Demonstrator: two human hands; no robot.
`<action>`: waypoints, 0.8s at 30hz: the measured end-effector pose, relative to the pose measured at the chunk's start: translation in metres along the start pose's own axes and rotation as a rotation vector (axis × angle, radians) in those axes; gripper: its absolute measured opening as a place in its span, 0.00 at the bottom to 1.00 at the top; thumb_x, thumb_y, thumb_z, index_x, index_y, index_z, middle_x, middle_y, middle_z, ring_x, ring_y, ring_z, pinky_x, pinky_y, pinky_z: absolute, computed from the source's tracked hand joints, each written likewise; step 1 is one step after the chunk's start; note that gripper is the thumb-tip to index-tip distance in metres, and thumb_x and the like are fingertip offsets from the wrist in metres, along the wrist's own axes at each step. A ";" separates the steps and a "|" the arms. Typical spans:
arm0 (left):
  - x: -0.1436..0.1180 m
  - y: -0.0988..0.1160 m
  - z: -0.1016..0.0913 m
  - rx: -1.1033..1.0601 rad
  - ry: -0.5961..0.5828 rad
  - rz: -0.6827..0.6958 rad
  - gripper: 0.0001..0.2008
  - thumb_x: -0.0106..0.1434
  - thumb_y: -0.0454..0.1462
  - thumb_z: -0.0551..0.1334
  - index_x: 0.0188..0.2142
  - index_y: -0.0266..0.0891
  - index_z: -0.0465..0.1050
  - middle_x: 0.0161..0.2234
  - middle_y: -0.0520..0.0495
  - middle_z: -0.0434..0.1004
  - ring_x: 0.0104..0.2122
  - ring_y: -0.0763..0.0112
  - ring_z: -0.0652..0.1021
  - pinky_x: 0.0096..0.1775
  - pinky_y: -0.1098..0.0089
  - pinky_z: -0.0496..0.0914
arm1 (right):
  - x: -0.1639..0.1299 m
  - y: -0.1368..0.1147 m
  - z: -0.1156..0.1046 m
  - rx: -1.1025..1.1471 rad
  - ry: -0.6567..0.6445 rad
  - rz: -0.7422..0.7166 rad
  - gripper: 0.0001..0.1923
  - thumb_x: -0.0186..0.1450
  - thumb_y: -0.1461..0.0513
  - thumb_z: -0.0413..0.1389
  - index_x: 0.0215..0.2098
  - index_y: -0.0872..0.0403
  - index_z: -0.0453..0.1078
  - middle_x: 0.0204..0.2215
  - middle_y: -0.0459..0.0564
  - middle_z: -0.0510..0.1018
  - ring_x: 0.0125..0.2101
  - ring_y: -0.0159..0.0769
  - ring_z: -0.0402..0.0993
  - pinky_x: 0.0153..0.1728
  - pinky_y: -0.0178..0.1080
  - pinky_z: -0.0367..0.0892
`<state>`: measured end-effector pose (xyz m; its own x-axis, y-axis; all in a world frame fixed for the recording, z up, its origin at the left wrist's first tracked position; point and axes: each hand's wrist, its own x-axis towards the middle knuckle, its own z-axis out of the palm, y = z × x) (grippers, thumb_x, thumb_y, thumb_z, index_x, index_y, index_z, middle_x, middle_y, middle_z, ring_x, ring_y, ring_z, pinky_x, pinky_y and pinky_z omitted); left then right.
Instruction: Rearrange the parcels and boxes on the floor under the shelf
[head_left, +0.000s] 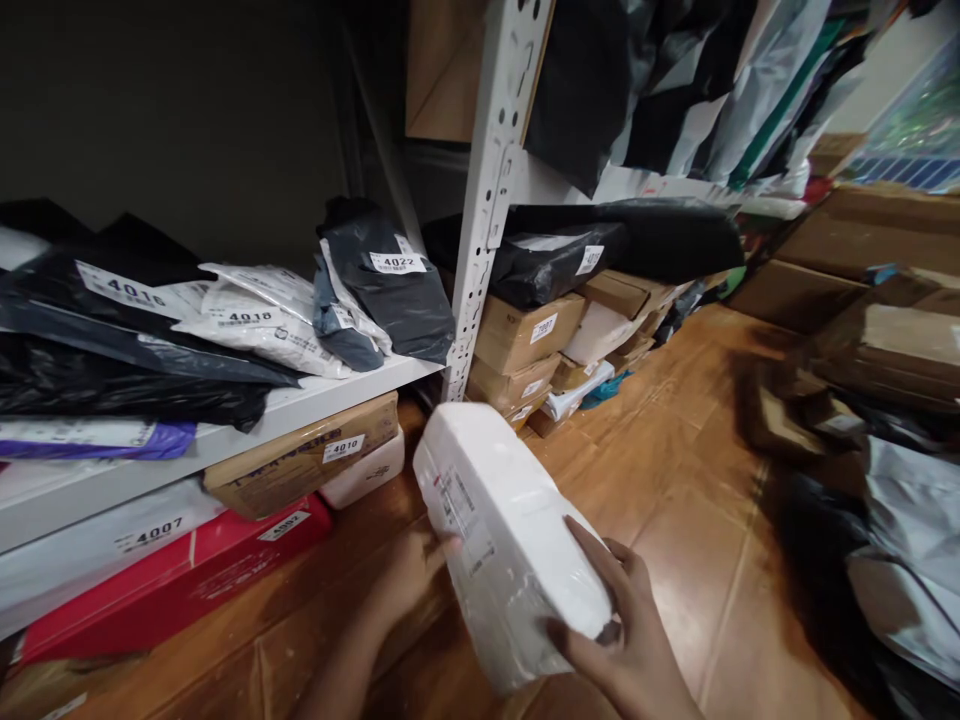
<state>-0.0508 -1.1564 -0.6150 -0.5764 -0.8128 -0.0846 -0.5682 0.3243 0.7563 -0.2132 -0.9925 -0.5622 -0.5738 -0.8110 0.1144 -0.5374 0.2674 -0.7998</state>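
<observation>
The parcel [510, 540] sits between my left hand [409, 580] and right hand [626, 640], over the floor [675, 480]; the shelf [315, 400] of bags [247, 320] lies to my left

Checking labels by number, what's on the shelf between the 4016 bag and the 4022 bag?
In the head view, a white bag labelled 4018 lies between the 4016 bag and the 4022 bag, plus a small grey parcel.

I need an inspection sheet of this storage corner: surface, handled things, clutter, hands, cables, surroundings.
Surface: wooden floor, partly covered by parcels.
Handled things: white wrapped parcel with a label on its side, held above the floor.
Clutter: black mailer bag 4022, cardboard boxes, red box under the shelf.
Hands: left hand supports the parcel's side; right hand grips its near end.
Cables: nothing seen.
Surroundings: white metal shelf upright; blurred boxes at right.
</observation>
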 end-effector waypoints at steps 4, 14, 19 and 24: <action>0.057 0.009 -0.051 0.369 0.221 0.195 0.22 0.61 0.32 0.43 0.48 0.27 0.69 0.46 0.28 0.71 0.52 0.48 0.67 0.52 0.45 0.56 | -0.021 0.028 0.010 -0.250 -0.096 -0.048 0.45 0.40 0.61 0.62 0.57 0.46 0.59 0.52 0.56 0.53 0.53 0.58 0.57 0.50 0.54 0.63; 0.112 -0.037 -0.070 0.749 0.101 0.514 0.20 0.56 0.30 0.47 0.38 0.32 0.76 0.34 0.33 0.73 0.46 0.53 0.68 0.55 0.52 0.56 | -0.057 0.109 0.053 -0.603 -0.189 -0.010 0.46 0.46 0.58 0.62 0.60 0.32 0.49 0.52 0.54 0.65 0.49 0.66 0.64 0.48 0.62 0.61; 0.084 -0.053 -0.073 0.852 0.069 0.556 0.24 0.57 0.26 0.42 0.43 0.32 0.73 0.39 0.34 0.72 0.47 0.55 0.69 0.52 0.53 0.60 | -0.025 0.046 0.065 -0.713 -0.390 0.031 0.66 0.32 0.54 0.68 0.64 0.54 0.42 0.58 0.69 0.58 0.57 0.74 0.48 0.55 0.64 0.46; 0.086 -0.056 -0.073 0.891 0.073 0.570 0.26 0.54 0.24 0.42 0.47 0.30 0.70 0.41 0.32 0.73 0.49 0.55 0.69 0.53 0.53 0.61 | -0.001 0.004 0.060 -0.649 -0.473 0.136 0.63 0.34 0.63 0.65 0.64 0.60 0.41 0.53 0.70 0.59 0.51 0.64 0.58 0.53 0.55 0.54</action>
<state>-0.0257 -1.2797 -0.6175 -0.8733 -0.4466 0.1947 -0.4678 0.8803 -0.0792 -0.1780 -1.0219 -0.6010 -0.4162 -0.8450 -0.3358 -0.8162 0.5099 -0.2717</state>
